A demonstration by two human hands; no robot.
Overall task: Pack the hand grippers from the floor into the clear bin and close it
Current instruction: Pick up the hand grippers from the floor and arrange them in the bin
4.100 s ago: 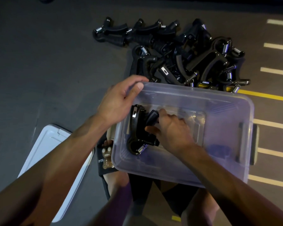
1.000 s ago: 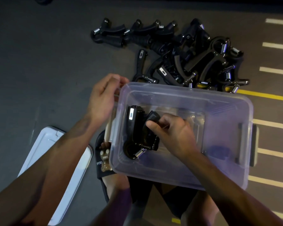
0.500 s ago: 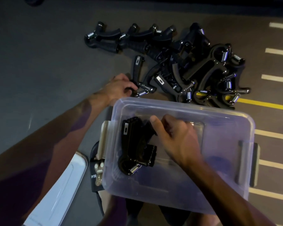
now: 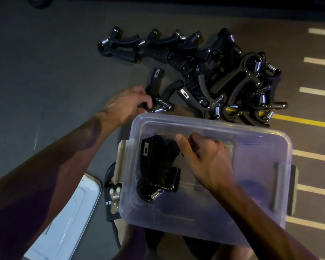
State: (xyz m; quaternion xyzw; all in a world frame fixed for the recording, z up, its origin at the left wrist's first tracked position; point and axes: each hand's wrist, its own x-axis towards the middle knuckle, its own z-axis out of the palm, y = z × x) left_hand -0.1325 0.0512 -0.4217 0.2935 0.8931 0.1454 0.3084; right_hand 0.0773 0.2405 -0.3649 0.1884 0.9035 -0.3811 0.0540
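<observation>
Head view, left hand [image 4: 127, 106] curled around a black hand gripper [image 4: 157, 94] on the dark floor [image 4: 45, 62] beside the pile of grippers [image 4: 223, 76], right hand [image 4: 203, 158] inside the open clear bin [image 4: 251, 218], fingers curled against the stacked grippers [image 4: 158, 169], white lid [image 4: 68, 222] lying at left.

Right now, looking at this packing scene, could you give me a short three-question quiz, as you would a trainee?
1. True or false: the lid is on the bin.
2. Which hand grips a gripper on the floor: A) left hand, B) right hand, C) neither?
3. Fill in: the packed grippers lie toward the bin's ____ end, seen from the camera.

Key: 1 false, the lid lies on the floor beside the bin. 2 A. 3 left.
</observation>
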